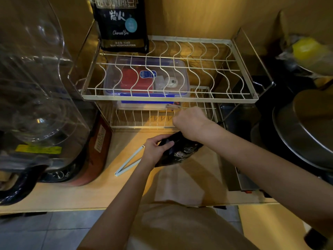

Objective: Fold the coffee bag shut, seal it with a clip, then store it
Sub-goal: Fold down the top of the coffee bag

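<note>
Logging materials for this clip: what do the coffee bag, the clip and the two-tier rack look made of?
Coffee bag: black film or foil laminate, slightly glossy, by its creases and sheen under both hands. Clip: pale, matte, rigid plastic, two straight bars hinged open. Rack: thin metal wire, seemingly with a cream coating.

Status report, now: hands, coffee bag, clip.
Left hand and right hand both gripping coffee bag at its top. Clip open on counter, left of bag, untouched. Nothing blocking.
</note>
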A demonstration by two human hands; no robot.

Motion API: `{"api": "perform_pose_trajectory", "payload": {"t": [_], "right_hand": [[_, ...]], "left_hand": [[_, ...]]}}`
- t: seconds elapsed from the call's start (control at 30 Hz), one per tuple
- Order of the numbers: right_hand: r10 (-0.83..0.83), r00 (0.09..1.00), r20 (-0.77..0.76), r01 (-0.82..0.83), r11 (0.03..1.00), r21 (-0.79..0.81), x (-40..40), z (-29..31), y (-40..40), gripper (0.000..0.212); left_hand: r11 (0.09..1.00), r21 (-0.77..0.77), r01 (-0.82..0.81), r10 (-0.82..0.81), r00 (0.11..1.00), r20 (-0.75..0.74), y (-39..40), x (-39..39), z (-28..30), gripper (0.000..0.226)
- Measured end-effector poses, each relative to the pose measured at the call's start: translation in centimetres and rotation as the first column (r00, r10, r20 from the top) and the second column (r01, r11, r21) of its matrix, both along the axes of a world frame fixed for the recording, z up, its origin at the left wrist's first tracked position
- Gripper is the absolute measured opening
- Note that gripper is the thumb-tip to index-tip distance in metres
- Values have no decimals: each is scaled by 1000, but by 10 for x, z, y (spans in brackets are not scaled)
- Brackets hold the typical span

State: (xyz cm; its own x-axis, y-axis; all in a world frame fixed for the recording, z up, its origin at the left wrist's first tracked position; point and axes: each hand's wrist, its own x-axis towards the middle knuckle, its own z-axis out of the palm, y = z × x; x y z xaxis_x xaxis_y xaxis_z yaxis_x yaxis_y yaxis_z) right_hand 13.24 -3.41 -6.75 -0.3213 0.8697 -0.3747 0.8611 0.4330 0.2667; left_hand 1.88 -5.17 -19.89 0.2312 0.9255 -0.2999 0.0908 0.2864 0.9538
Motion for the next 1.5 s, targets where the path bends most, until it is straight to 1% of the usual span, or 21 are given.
{"api": "perform_pose_trajectory", "payload": {"t": [0.1, 0.23, 0.27, 0.33, 0.4, 0.43, 0.53, 0.67, 0.73, 0.87, 0.93, 0.97, 1.03, 1.1, 1.17, 1.2, 1.27, 1.33, 1.4, 1.47, 1.5], "right_hand": [[-32, 999, -44, 32, 999, -3, 3, 6, 3, 20], [-92, 963, -255, 88, 996, -26, 11, 6, 6, 17], [-115, 943, -314, 108, 993, -41, 14, 6, 6, 21], [-193, 886, -422, 145, 979, -145, 23, 8, 7, 35], [-240, 861, -449, 134, 957, -256, 31, 8, 6, 38], [-232, 867, -442, 118, 955, -271, 34, 5, 5, 35], [-163, 863, -479, 68, 976, -208, 41, -5, 2, 21], [-115, 815, -568, 28, 987, -160, 42, -6, 2, 15], [-119, 795, -594, 37, 988, -149, 44, -7, 4, 15], [-187, 724, -664, 55, 975, -215, 46, -16, 2, 14], [-231, 639, -733, 76, 968, -239, 46, -22, -2, 11], [-275, 571, -774, 103, 959, -265, 46, -24, -3, 12], [-376, 383, -844, 175, 926, -333, 51, -26, -7, 19], [-481, 166, -861, 222, 869, -443, 62, -29, -16, 35], [-585, -77, -808, 196, 785, -587, 73, -39, -30, 55], [-621, -141, -771, 182, 749, -637, 75, -48, -39, 61], [-674, -165, -720, 178, 698, -694, 71, -71, -50, 58], [-679, -230, -697, 186, 672, -717, 64, -91, -55, 43], [-641, -288, -711, 239, 671, -702, 61, -100, -55, 26], [-616, -296, -730, 271, 678, -683, 63, -105, -54, 14], [-612, -301, -731, 268, 682, -681, 64, -106, -55, 13]], "left_hand": [[998, -63, -10, 12, 999, 34, 1, -1, 1, 27], [992, -117, 39, -31, 998, 62, -1, -6, 5, 27], [989, -124, 78, -68, 994, 85, -2, -8, 8, 31], [982, -95, 163, -151, 981, 124, -5, -11, 12, 46], [980, -22, 197, -195, 977, 84, -8, -11, 13, 64], [983, 26, 182, -183, 983, 29, -8, -10, 11, 67], [982, 141, 123, -109, 989, -100, -8, -11, 5, 56], [994, 89, 71, -66, 996, -62, -2, -17, -1, 29], [994, 72, 82, -78, 995, -67, 0, -19, 1, 25], [988, 72, 136, -131, 989, -65, -3, -26, 2, 21], [992, 35, 124, -125, 992, 19, -4, -28, 5, 18], [994, 11, 105, -106, 992, 63, -5, -28, 7, 14], [998, -19, 64, -62, 991, 119, -6, -26, 10, 7], [999, -42, 23, -16, 987, 159, -8, -24, 11, 7], [996, -88, -24, 41, 978, 202, -10, -24, 9, 11], [992, -120, -42, 68, 972, 223, -11, -25, 8, 11], [984, -174, -50, 92, 965, 245, -11, -25, 7, 11], [980, -196, -39, 87, 967, 238, -12, -23, 8, 11], [977, -208, -45, 94, 968, 232, -13, -22, 10, 11], [976, -211, -54, 101, 970, 221, -15, -22, 12, 11], [976, -212, -56, 102, 972, 212, -16, -23, 13, 12]]}}
